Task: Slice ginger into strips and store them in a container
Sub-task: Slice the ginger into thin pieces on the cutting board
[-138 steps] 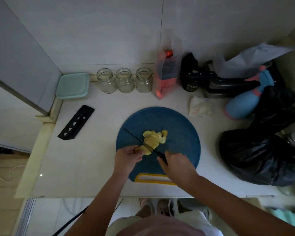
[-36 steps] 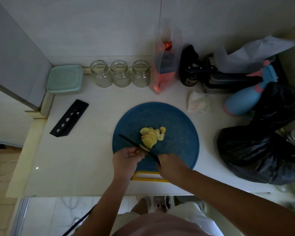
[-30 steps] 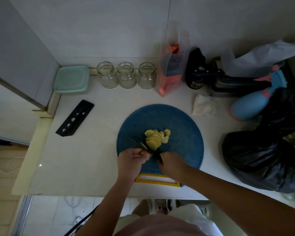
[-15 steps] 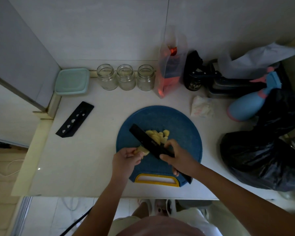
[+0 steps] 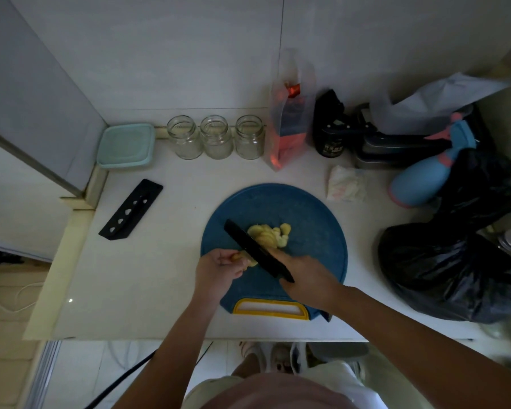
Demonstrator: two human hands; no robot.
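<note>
Yellow ginger piece (image 5: 244, 258) pinched in left hand (image 5: 217, 271) over blue cutting board (image 5: 307, 214), touching the black knife (image 5: 255, 250) gripped by right hand (image 5: 306, 274); cut slices (image 5: 270, 236) piled just beyond blade.

Dim, soft light; wide-angle bowing, perhaps blurred edges.

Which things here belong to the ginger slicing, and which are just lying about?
Job: ginger piece in left hand; knife in right hand; ginger slices on the cutting board; teal container and glass jars, possibly for storage.
Lying about: knife sheath, red pouch, tissue pack, spray bottle, black bag.
</note>
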